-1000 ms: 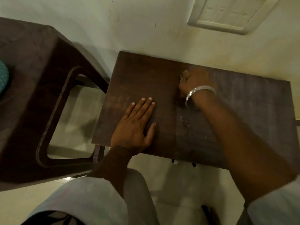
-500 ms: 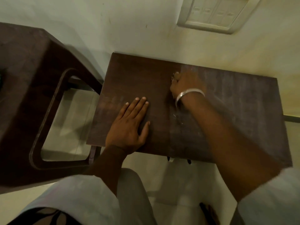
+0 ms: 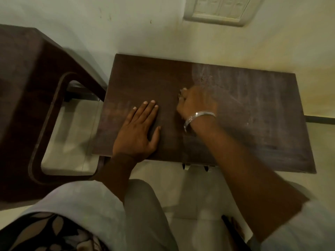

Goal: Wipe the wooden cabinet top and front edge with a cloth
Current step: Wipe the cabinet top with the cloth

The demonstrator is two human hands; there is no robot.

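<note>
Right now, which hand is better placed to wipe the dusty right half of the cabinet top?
Right. The right hand is curled at the edge of the pale dusty patch on the cabinet top, though the cloth itself is hidden. The left hand lies flat on the darker left side, bracing.

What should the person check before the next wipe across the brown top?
1. Flat left hand steadying the dark brown wooden cabinet top: ok, palm down near the front edge.
2. Cloth under the closed right hand: cannot tell, the hand hides it and is blurred.
3. Dusty part found: ok, pale streaks cover the right half.
4. Left half clean: ok, it looks darker, with faint streaks near the left edge.
5. Path free: ok, nothing else lies on the top.
6. Silver bangle off the wood: cannot tell.
</note>
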